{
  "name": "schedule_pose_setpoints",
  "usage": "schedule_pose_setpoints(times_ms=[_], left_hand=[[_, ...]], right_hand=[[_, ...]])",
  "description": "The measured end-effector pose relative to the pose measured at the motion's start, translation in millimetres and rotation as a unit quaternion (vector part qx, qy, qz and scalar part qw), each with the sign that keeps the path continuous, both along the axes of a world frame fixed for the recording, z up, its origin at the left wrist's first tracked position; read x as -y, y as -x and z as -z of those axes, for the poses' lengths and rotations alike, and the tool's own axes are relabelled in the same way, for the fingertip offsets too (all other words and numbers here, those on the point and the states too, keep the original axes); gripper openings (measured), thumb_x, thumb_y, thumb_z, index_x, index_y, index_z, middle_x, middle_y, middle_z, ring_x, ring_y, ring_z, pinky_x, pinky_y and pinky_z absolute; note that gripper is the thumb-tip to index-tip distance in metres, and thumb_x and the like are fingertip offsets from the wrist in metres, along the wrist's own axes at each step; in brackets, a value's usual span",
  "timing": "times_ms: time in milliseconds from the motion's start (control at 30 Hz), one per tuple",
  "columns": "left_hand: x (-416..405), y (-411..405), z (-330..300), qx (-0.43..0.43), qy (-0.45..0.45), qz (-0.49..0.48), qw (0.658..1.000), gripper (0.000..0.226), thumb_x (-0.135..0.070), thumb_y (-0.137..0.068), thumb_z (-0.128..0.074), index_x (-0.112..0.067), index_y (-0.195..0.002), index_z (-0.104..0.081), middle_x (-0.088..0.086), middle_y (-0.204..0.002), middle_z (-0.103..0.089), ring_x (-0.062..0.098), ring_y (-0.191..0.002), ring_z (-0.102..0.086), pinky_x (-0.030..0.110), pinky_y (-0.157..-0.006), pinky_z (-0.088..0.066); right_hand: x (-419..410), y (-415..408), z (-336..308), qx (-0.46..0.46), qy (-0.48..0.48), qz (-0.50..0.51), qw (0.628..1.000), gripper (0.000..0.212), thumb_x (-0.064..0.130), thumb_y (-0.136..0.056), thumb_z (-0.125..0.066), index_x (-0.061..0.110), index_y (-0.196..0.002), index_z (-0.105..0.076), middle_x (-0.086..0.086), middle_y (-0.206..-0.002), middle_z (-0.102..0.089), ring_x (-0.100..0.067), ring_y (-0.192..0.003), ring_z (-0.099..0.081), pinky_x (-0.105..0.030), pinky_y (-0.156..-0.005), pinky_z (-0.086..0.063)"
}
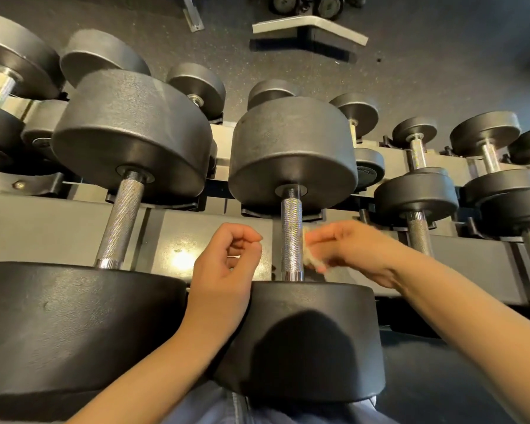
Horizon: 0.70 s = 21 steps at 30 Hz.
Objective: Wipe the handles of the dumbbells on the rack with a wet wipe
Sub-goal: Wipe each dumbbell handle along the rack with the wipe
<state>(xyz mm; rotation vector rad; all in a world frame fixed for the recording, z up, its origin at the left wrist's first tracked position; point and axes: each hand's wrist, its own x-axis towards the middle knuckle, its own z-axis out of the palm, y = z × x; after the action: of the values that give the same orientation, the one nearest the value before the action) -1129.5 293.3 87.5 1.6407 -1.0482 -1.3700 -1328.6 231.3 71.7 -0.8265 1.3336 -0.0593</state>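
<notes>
While the left hand is hovering loosely curled and empty, the right hand is pinching the wet wipe against the middle dumbbell's handle to rub it

A grey metal rack carried rows of dumbbells in black cradles. Two large dumbbells, the left and the middle, rested on its top tier, smaller ones to the right. A dark speckled floor lay beyond.
</notes>
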Motion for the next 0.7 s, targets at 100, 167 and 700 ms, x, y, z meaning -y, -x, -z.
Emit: schedule_pose_setpoints(times_ms=[100, 167, 700], left_hand=[[1, -1, -2, 0.014, 0.008, 0.007, 1.0, 0.018, -0.006, -0.092, -0.057, -0.024, -0.089, -0.061, -0.016, -0.083, -0.061, 0.007, -0.084, -0.058, 0.015, -0.074, -0.046], [1, -1, -2, 0.012, 0.01, 0.008, 1.0, 0.019, -0.005, -0.092, -0.057, -0.023, -0.088, -0.061, -0.014, -0.084, -0.061, 0.006, -0.083, -0.057, 0.015, -0.074, -0.046], [2, -2, 3, -0.007, 0.021, 0.009, 1.0, 0.009, -0.023, -0.083, -0.054, -0.022, -0.087, -0.061, -0.009, -0.085, -0.062, 0.004, -0.08, -0.057, 0.011, -0.069, -0.045]], right_hand=[[-8, 6, 2, 0.041, -0.128, -0.013, 0.991, 0.02, -0.011, -0.083, -0.059, 0.0, -0.097, -0.068, -0.012, -0.087, -0.067, -0.014, -0.069, -0.061, -0.022, -0.065, -0.052], [-4, 0, 9, 0.071, -0.165, 0.036, 0.983, 0.02, -0.013, -0.084, -0.054, 0.0, -0.089, -0.068, -0.012, -0.084, -0.065, -0.014, -0.066, -0.06, -0.021, -0.062, -0.052], [19, 14, 25, 0.196, -0.158, 0.131, 0.959, 0.054, -0.019, -0.082, -0.041, 0.009, -0.124, -0.06, -0.013, -0.114, -0.063, -0.018, -0.094, -0.06, -0.02, -0.068, -0.053]])
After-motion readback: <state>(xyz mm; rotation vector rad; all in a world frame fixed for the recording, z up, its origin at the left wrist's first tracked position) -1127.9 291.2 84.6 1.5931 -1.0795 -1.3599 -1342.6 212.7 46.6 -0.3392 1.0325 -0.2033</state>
